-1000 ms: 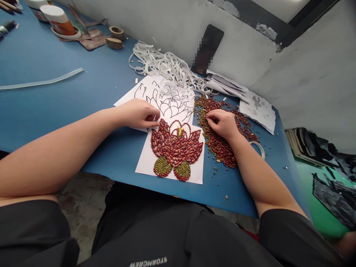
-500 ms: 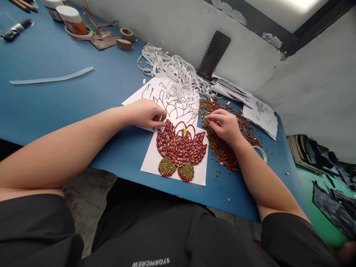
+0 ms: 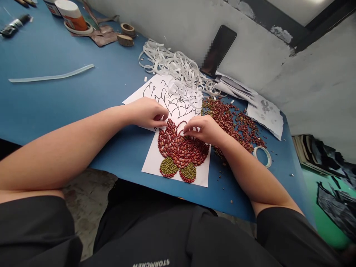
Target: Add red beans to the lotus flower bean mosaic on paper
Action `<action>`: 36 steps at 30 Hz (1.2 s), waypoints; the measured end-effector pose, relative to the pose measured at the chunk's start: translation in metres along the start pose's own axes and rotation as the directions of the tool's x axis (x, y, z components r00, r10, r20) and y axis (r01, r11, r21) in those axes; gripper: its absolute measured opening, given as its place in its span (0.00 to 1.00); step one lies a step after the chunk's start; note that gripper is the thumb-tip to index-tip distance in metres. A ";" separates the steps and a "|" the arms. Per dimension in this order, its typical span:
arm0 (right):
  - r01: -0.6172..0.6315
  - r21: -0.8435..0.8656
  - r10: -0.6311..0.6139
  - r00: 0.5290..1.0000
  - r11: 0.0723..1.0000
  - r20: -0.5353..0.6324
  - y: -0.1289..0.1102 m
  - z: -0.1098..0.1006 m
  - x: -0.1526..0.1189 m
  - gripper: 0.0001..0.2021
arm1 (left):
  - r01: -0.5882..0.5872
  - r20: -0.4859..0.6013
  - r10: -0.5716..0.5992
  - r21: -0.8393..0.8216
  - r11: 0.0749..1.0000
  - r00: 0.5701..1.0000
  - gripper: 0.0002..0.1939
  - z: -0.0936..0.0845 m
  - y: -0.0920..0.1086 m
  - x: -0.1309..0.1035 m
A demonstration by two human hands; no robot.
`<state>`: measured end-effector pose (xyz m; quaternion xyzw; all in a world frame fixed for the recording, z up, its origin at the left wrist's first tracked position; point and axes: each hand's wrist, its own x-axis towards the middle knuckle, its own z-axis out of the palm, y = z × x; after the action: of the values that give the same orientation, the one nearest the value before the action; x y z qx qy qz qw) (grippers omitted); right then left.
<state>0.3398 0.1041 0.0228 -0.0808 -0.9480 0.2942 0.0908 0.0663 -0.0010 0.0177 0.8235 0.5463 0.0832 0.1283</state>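
Observation:
A lotus-like flower of red beans (image 3: 179, 152) covers much of a white sheet of paper (image 3: 151, 163) before me. Below the petals sit two rounded leaf shapes filled with small green beans (image 3: 188, 171). My left hand (image 3: 148, 112) rests at the sheet's upper left, fingers curled with thumb and forefinger close together beside the tallest petal. Over the flower's upper middle is my right hand (image 3: 205, 129), its fingertips pinched; whatever they hold is too small to make out. That hand hides the flower's centre and part of its right petals.
Loose red and green beans (image 3: 225, 116) lie right of the sheet. A line-drawn flower sheet (image 3: 178, 111) and white paper strips (image 3: 174, 63) lie behind. A phone (image 3: 219, 50) leans on the wall. A tape roll (image 3: 262, 157), a white-and-orange jar (image 3: 69, 15) and a pale stick (image 3: 51, 76) are also there.
My right hand has moved left from the bean pile to the flower's upper middle, fingertips still pinched. My left hand stays at the sheet's upper left. The view has shifted slightly.

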 end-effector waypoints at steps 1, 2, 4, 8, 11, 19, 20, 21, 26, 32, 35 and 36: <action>0.001 -0.009 -0.001 1.000 1.000 0.004 0.002 0.000 -0.001 0.04 | 0.003 0.000 -0.003 -0.001 1.000 1.000 0.11 0.000 0.000 0.000; 0.003 -0.018 -0.003 1.000 1.000 0.008 0.004 0.000 -0.001 0.05 | 0.005 0.001 -0.005 -0.001 1.000 1.000 0.11 0.000 0.000 0.000; 0.011 -0.036 -0.010 1.000 0.999 0.014 0.006 0.001 -0.001 0.05 | 0.005 0.000 -0.005 0.001 1.000 1.000 0.11 0.000 -0.001 0.000; 0.008 -0.069 -0.007 1.000 0.998 0.025 0.010 0.003 0.002 0.05 | -0.004 0.000 0.004 0.002 1.000 1.000 0.11 0.000 -0.002 0.000; 0.010 -0.101 -0.006 0.999 0.995 0.040 0.012 0.006 0.003 0.05 | -0.008 -0.002 0.008 -0.003 1.000 1.000 0.12 0.001 -0.003 0.000; 0.057 -0.108 -0.054 0.998 0.992 0.033 0.015 0.008 0.003 0.09 | -0.009 -0.005 0.009 0.010 1.000 1.000 0.12 0.001 -0.002 0.000; 0.066 -0.107 -0.064 0.998 0.992 0.023 0.015 0.009 0.003 0.09 | -0.008 -0.003 0.008 0.013 1.000 1.000 0.12 0.001 -0.002 0.000; 0.072 -0.107 -0.071 0.997 0.992 0.009 0.016 0.009 0.002 0.09 | -0.009 -0.002 0.009 0.015 1.000 1.000 0.12 0.001 -0.002 0.000; 0.094 -0.089 -0.097 0.995 0.992 -0.032 0.015 0.008 0.000 0.10 | -0.021 -0.009 0.021 0.021 1.000 1.000 0.11 0.001 -0.003 -0.001; 0.152 -0.106 -0.153 0.988 0.983 -0.001 0.015 0.008 0.002 0.11 | -0.043 -0.025 0.044 0.020 0.999 0.999 0.11 0.002 -0.006 -0.001; 0.177 -0.106 -0.177 0.984 0.979 0.011 0.014 0.006 0.001 0.11 | -0.033 -0.010 0.033 0.018 0.999 0.999 0.12 0.002 -0.006 0.000; 0.187 -0.104 -0.187 0.982 0.977 0.008 0.014 0.005 0.001 0.11 | -0.029 -0.005 0.029 0.018 0.999 1.000 0.12 0.002 -0.006 0.000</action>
<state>0.3393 0.1129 0.0111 0.0039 -0.9654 0.2344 0.1147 0.0615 0.0007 0.0136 0.8322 0.5354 0.0823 0.1180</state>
